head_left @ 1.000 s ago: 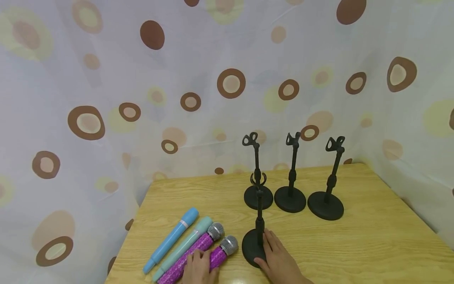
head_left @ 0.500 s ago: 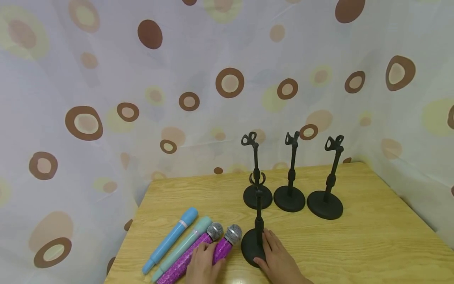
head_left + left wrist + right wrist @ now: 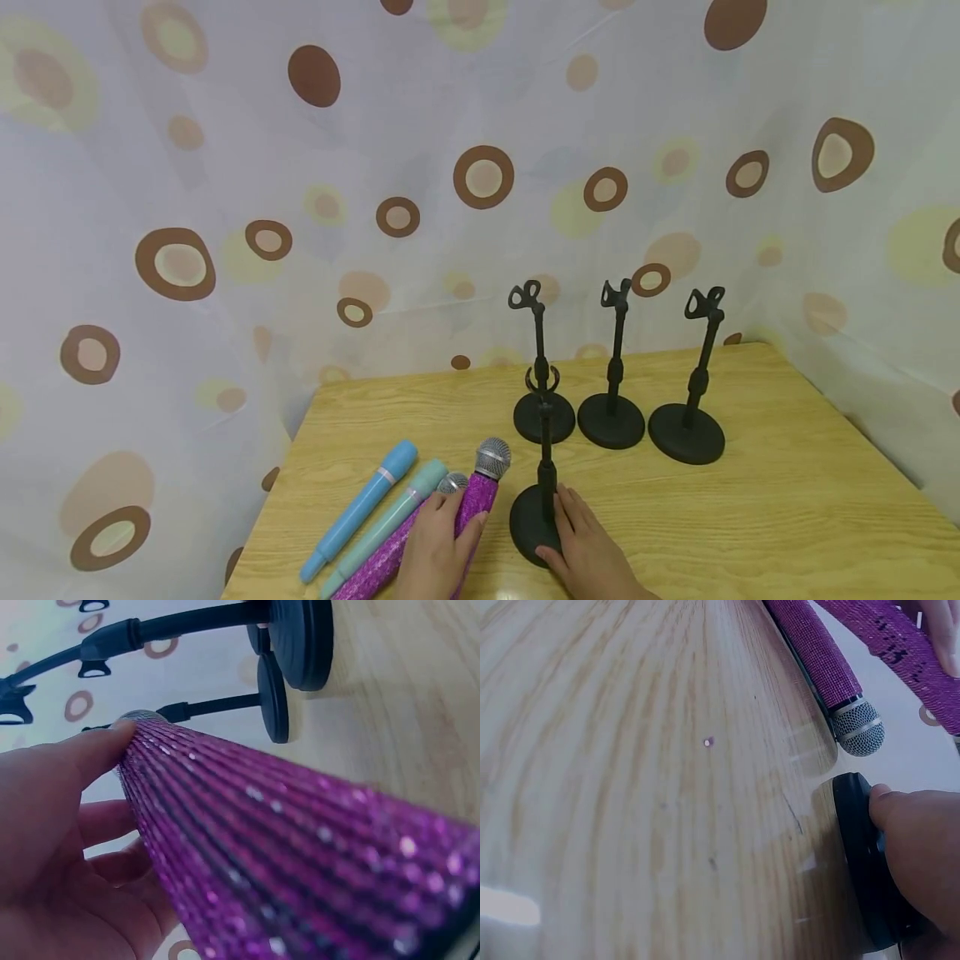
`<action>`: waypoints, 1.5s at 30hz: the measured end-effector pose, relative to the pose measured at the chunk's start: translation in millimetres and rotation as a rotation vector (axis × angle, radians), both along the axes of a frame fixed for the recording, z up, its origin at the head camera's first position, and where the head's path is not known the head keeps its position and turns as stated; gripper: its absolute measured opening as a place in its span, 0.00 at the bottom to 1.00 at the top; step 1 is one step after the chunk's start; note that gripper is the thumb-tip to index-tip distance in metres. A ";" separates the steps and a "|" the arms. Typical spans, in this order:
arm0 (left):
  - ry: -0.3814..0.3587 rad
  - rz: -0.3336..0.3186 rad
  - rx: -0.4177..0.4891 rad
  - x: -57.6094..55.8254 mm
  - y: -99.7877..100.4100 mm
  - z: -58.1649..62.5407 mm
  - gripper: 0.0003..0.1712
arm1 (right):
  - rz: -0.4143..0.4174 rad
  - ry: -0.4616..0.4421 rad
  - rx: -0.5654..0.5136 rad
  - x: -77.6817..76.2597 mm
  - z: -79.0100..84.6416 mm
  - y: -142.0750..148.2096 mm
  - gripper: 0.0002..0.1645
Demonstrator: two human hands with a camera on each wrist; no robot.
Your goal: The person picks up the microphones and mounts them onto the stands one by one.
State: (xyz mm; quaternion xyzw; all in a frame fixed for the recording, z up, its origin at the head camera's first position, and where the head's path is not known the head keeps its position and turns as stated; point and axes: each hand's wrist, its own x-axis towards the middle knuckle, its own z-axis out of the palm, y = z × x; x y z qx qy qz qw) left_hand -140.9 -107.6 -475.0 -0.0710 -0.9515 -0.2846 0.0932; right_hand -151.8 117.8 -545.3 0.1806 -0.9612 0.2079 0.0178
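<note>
My left hand (image 3: 435,546) grips a purple glittery microphone (image 3: 478,500) with a silver mesh head, thumb on one side and fingers on the other. In the right wrist view this microphone (image 3: 911,656) is lifted at an angle above a second purple microphone (image 3: 821,664) lying on the table. My right hand (image 3: 595,542) rests on the round base of the nearest black microphone stand (image 3: 529,525), its fingers straight beside the pole. The thumb presses on the base in the right wrist view. At the top of this stand is an upward-facing clip (image 3: 542,382).
Left of the hands, a blue microphone (image 3: 360,510) and a mint-green one (image 3: 386,527) lie side by side. Behind stand a left stand (image 3: 534,421), a middle stand (image 3: 611,421) and a right stand (image 3: 687,433). A patterned curtain (image 3: 420,108) hangs behind the wooden table (image 3: 787,500).
My left hand has raised the purple microphone from beside the others, moving it up and rightward and turning it more upright. The right hand stays on the stand's base.
</note>
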 end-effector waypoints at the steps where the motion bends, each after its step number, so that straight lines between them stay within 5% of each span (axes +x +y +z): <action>1: -0.005 -0.004 0.019 -1.0 0.6 2.4 0.28 | 0.000 0.001 -0.001 0.1 0.3 0.1 0.44; 6: -0.019 -0.001 0.087 -8.5 4.0 15.5 0.31 | 0.005 0.000 0.000 -0.1 0.8 0.7 0.44; 24: 0.117 -0.024 0.277 -26.0 15.9 47.2 0.33 | 0.002 -0.020 0.015 -1.3 -1.3 0.7 0.46; 38: 0.285 -0.083 0.286 -40.4 22.0 67.1 0.27 | 0.002 -0.050 0.022 -3.8 -0.3 0.6 0.48; 45: 0.250 -0.094 0.342 -45.7 25.8 78.0 0.27 | -0.010 -0.074 0.026 -5.0 -0.7 -0.1 0.49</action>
